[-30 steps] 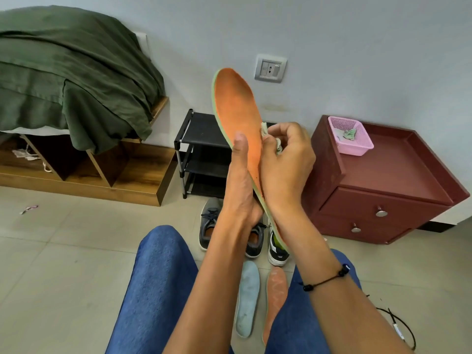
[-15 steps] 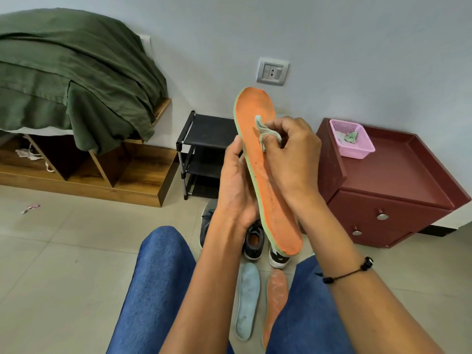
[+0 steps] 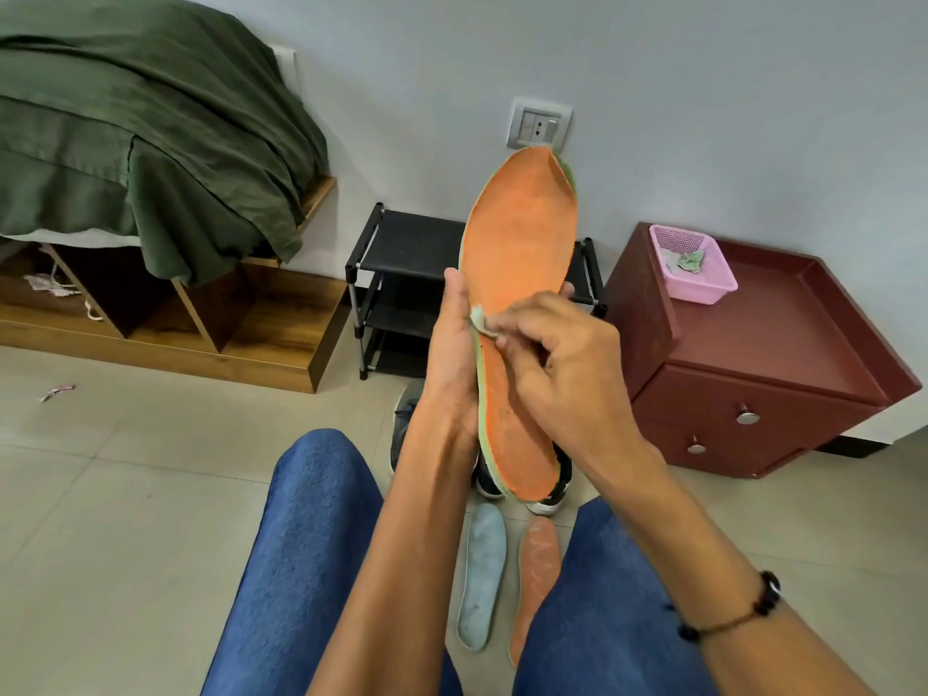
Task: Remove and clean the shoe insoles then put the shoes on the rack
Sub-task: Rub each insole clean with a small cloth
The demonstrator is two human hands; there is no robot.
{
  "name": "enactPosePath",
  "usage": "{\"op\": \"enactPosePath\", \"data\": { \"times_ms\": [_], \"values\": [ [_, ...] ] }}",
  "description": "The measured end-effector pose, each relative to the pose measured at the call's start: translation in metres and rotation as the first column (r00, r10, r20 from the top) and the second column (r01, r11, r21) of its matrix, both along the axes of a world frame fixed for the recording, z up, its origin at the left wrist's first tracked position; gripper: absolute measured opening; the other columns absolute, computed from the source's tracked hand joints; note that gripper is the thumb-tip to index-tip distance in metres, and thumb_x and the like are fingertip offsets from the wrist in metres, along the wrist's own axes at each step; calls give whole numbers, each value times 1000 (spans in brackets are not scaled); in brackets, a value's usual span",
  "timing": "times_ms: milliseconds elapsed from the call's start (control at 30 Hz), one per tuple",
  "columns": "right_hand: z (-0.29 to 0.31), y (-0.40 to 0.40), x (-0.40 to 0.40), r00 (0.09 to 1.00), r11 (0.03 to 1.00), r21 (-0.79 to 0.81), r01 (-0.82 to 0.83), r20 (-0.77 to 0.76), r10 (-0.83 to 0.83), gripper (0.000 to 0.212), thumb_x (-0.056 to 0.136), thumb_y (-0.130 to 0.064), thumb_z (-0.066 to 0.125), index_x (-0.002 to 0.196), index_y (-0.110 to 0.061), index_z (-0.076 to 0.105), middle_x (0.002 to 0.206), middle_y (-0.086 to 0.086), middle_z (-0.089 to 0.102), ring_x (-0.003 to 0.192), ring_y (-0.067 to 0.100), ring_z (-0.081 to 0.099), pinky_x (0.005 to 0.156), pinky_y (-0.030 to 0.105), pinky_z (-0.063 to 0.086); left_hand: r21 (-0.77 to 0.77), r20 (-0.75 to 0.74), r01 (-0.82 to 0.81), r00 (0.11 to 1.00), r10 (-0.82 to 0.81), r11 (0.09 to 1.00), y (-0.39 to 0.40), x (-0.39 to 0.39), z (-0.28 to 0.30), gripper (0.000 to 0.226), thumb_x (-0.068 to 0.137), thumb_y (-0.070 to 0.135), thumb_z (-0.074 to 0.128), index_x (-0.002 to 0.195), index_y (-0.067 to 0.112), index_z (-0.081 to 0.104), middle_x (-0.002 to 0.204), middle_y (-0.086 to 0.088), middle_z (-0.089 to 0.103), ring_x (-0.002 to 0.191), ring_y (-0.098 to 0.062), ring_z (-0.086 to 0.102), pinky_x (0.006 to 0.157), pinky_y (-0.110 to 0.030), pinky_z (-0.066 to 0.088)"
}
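Observation:
My left hand [image 3: 449, 364] holds an orange insole [image 3: 519, 253] with a green edge upright in front of me, gripping its left edge near the middle. My right hand [image 3: 562, 364] pinches a small pale cloth [image 3: 481, 324] against the insole's orange face. On the floor between my knees lie a pale blue insole [image 3: 482, 575] and another orange insole [image 3: 535, 570]. Dark shoes [image 3: 404, 419] stand behind the hands, mostly hidden. A black shoe rack [image 3: 401, 273] stands against the wall.
A dark red drawer cabinet [image 3: 753, 374] with a pink basket [image 3: 695, 266] stands on the right. On the left is a wooden bed base [image 3: 211, 339] under a green blanket [image 3: 125, 143]. My blue-trousered knees [image 3: 311, 545] fill the foreground over tiled floor.
The insole has turned more upright with its orange face toward me. My right hand and the cloth have slid down from the upper part to the middle of the insole.

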State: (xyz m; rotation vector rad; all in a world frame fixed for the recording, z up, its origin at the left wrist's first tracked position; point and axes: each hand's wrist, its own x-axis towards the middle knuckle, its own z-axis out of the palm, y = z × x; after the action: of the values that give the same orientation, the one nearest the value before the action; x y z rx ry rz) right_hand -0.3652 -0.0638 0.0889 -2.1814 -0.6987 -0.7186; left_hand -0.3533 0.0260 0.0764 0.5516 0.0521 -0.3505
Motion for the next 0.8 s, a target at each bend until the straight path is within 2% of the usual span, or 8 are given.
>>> {"op": "enactPosePath", "data": {
  "times_ms": [100, 200, 267, 433, 533, 667, 733, 800],
  "values": [
    [3, -11, -9, 982, 993, 49, -111, -147, 117, 14, 74, -1, 64, 83, -4, 73, 78, -2, 64, 76, 8, 61, 74, 19, 48, 12, 0, -17, 1000, 17, 1000, 2, -1, 3, 86, 90, 68, 22, 118, -5, 57, 120, -23, 56, 99, -26, 61, 85, -32, 54],
    [22, -21, 3, 979, 990, 123, -75, -177, 96, 16, 74, -6, 64, 86, -6, 73, 78, -6, 61, 71, 7, 59, 71, 24, 50, 5, -1, -95, 996, 95, 996, -2, 1, 4, 77, 96, 56, 25, 77, 0, 75, 83, -17, 70, 72, -22, 69, 66, -29, 57],
    [35, -22, 18, 994, 990, 138, 11, -110, 4, 17, 77, -6, 62, 90, -5, 73, 79, -7, 58, 67, 8, 58, 67, 27, 51, 20, 43, -114, 993, 114, 993, -5, 2, 2, 77, 98, 52, 23, 65, 8, 76, 67, -9, 69, 56, -18, 66, 57, -26, 53],
    [24, -1, 32, 999, 996, -76, 45, 17, -44, 18, 78, -4, 61, 90, -5, 74, 77, 10, 63, 71, 24, 62, 65, 34, 51, -52, 44, -97, 994, 99, 994, -4, 4, -5, 73, 99, 47, 24, 68, 6, 76, 72, -10, 71, 66, -18, 70, 63, -26, 56],
    [0, 7, 4, 1000, 999, -32, -25, -17, 25, 21, 78, -1, 57, 91, -3, 74, 77, 10, 63, 73, 23, 62, 66, 38, 50, -68, 50, -10, 999, 14, 998, 3, 2, -6, 82, 95, 59, 19, 87, -2, 75, 99, -18, 68, 88, -24, 69, 81, -32, 55],
    [-13, -3, -19, 985, 989, -23, -148, -91, 145, 22, 77, 3, 58, 91, -3, 73, 79, 7, 65, 75, 18, 62, 71, 30, 50, -35, -4, 67, 998, -68, 997, 3, -4, -9, 86, 88, 68, 23, 95, 0, 74, 119, -19, 56, 82, -21, 64, 73, -25, 55],
    [-6, -13, -16, 958, 974, -14, -224, -186, 218, 21, 75, 1, 61, 90, -4, 74, 80, 2, 66, 76, 9, 62, 73, 19, 48, -30, -20, 36, 999, -36, 999, 0, -5, -7, 83, 89, 66, 25, 95, -1, 73, 119, -22, 57, 86, -24, 65, 75, -28, 55],
    [8, -21, -6, 953, 980, 35, -195, -231, 198, 20, 74, -5, 62, 90, -6, 74, 80, -2, 64, 74, 8, 60, 72, 16, 46, -9, -38, -22, 999, 21, 1000, -3, -4, -4, 78, 93, 58, 26, 86, -2, 75, 99, -21, 67, 81, -25, 68, 71, -31, 57]
  ]
}}
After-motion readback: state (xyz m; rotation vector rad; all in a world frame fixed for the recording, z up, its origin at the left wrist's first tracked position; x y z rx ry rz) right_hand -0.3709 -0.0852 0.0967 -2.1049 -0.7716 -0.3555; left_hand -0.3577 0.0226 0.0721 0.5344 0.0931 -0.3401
